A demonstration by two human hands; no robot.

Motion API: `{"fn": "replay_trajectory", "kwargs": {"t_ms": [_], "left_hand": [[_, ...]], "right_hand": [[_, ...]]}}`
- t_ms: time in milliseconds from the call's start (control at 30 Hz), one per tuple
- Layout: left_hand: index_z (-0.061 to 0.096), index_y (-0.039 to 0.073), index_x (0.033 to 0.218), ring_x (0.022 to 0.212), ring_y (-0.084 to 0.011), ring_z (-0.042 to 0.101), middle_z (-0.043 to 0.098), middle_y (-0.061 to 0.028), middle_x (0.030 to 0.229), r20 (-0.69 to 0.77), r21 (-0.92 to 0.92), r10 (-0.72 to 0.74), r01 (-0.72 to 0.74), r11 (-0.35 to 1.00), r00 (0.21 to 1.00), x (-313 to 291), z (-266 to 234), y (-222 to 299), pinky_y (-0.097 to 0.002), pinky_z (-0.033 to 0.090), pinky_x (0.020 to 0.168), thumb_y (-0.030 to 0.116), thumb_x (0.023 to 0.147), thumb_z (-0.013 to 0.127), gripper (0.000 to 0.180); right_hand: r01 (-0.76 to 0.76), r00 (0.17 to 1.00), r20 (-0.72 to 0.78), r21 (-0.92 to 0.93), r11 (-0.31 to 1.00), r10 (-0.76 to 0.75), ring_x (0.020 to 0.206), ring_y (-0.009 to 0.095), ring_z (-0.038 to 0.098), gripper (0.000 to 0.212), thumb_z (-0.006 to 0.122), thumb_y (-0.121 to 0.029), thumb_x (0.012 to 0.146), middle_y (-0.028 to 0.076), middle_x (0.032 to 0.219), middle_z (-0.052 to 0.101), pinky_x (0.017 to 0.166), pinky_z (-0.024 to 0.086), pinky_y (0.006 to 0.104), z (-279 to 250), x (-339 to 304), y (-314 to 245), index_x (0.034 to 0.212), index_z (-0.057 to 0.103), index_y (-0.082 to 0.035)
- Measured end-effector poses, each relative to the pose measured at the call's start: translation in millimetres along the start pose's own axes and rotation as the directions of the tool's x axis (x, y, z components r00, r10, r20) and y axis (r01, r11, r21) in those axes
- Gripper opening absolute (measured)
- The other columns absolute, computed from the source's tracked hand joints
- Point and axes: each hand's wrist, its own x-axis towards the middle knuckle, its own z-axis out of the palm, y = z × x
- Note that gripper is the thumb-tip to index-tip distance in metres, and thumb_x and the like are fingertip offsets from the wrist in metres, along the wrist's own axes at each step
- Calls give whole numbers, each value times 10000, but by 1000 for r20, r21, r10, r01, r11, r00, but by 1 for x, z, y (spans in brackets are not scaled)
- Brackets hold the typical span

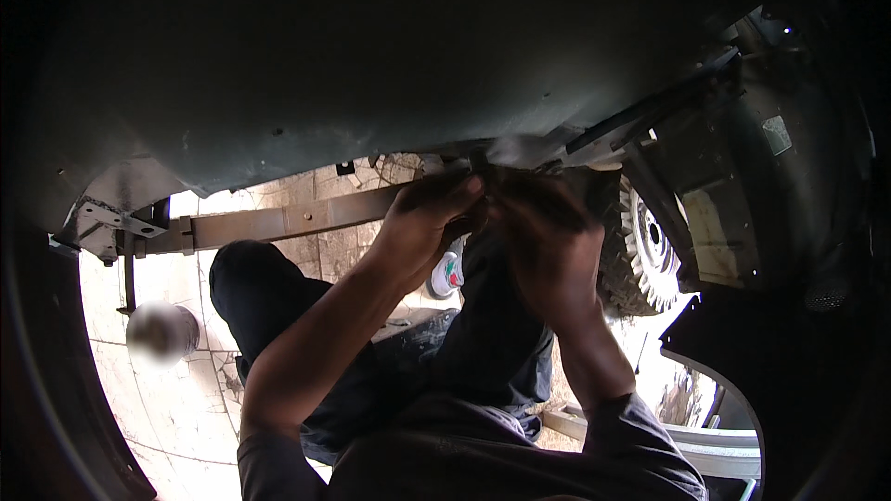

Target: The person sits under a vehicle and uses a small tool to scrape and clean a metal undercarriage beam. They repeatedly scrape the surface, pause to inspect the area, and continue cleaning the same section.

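Observation:
Both my hands are raised close together against the lower edge of a dark metal panel [390, 121], which looks like a vehicle's underbody. My left hand [436, 209] is closed, with thumb and fingers pinched by a small dark part [478, 161] at that edge. Right beside it, my right hand [549, 227] is curled in deep shadow and slightly blurred. Whatever lies between the fingers is too dark to make out. Behind my left wrist runs a long flat metal bar [297, 216], ending at a bolted bracket [116, 213].
To the right stands a knobbly-tread tyre [636, 250] on a light rim. A white container [446, 274] with a coloured label is below my hands. At the left, a round object [162, 332] appears blurred above the cracked tile floor [176, 408]. Dark panels frame the right side.

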Motion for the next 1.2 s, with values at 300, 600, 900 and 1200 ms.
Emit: {"fn": "replay_trajectory", "kwargs": {"t_ms": [300,600,900,1200], "left_hand": [[656,1,1245,1066,-198,664,704,-94,1148,-6,8,-28,28,1000,1000,1,-7,1,-371,511,986,274,1030,668,348],[678,-3,1196,1067,-197,652,711,-96,1125,-39,34,2,-1,999,999,2,-3,3,-357,501,923,299,1019,682,350],[677,11,1185,1011,-196,654,716,-88,1078,-40,35,-5,7,999,999,0,-4,1,-381,497,926,279,1027,667,311],[676,22,1151,977,-175,635,695,-60,1022,-80,1,9,-9,1000,997,-3,9,-2,-357,489,919,275,1027,669,281]], "right_hand": [[-54,998,30,35,998,53,949,319,745,313,778,20,833,165,1059,728,778,604,398,1,8,-2,1134,763,-66],[-55,997,53,59,997,52,976,323,726,309,749,38,826,135,1066,726,795,610,419,0,12,1,1113,764,-76],[51,998,-32,-30,998,-52,903,315,725,325,764,5,840,147,1077,695,750,609,407,2,2,-2,1158,749,-64],[-17,1000,6,12,1000,17,950,327,722,322,756,-1,855,144,1055,700,763,593,418,-1,0,2,1163,759,-95]]}}
